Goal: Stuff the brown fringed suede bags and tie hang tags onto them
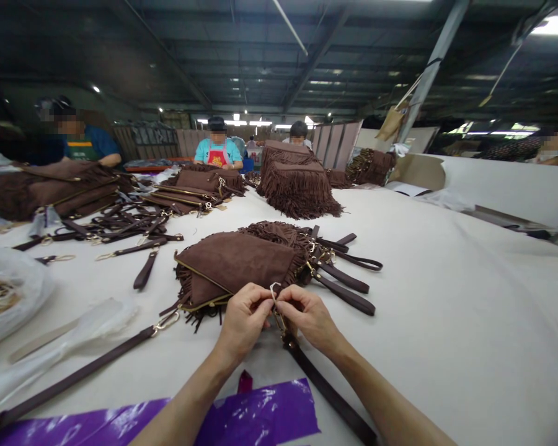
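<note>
My left hand [245,319] and my right hand [309,314] meet at the centre of the head view, their fingertips pinched on a thin white string [274,288]. Just below the fingertips hangs a metal clasp [279,322], joined to a dark brown strap [328,390] that runs down to the lower right. Behind my hands lies a brown fringed bag [242,263] with a gold zipper. Several wrist straps [344,297] stick out at its right side. A long strap [84,371] with a clasp reaches from the bag's left corner to the lower left.
Stacked fringed bags [292,176] stand farther back, with more bags [51,189] at left. Loose straps [125,226] lie front-left of them. A plastic bag of rings [2,300] sits at the left edge, purple plastic [265,415] in front. Several people are at the far side.
</note>
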Tool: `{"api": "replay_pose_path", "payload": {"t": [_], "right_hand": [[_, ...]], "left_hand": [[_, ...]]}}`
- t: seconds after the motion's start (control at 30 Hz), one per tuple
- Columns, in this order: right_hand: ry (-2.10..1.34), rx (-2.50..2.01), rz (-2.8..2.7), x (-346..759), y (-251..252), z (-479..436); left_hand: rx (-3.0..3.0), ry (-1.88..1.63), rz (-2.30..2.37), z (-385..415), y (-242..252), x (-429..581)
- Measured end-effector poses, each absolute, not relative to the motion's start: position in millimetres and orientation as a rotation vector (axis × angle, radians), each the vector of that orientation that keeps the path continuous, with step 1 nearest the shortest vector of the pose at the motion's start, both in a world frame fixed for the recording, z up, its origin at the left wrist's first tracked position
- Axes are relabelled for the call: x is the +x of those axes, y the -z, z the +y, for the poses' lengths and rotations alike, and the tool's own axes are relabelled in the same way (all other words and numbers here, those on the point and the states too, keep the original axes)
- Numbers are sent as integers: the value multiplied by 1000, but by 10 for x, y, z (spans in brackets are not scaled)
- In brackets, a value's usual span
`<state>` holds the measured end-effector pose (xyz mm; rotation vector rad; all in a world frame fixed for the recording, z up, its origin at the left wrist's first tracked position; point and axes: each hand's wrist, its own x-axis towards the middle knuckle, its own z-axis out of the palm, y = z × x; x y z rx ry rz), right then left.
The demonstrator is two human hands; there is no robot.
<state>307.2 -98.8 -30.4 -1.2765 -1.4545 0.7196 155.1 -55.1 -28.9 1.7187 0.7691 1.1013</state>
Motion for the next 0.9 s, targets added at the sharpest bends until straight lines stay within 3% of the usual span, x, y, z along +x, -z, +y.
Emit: {"api": "replay_pose_path", "payload": {"t": [0.37,0.9], "right_hand": [[-684,-1298,-1393,3049,355,-973],[-326,-1237,-1861,3009,97,-861]], "left_hand": [[1930,-1067,862,-573,278,1566],[1358,-1086,820,-509,226,1551]]}}
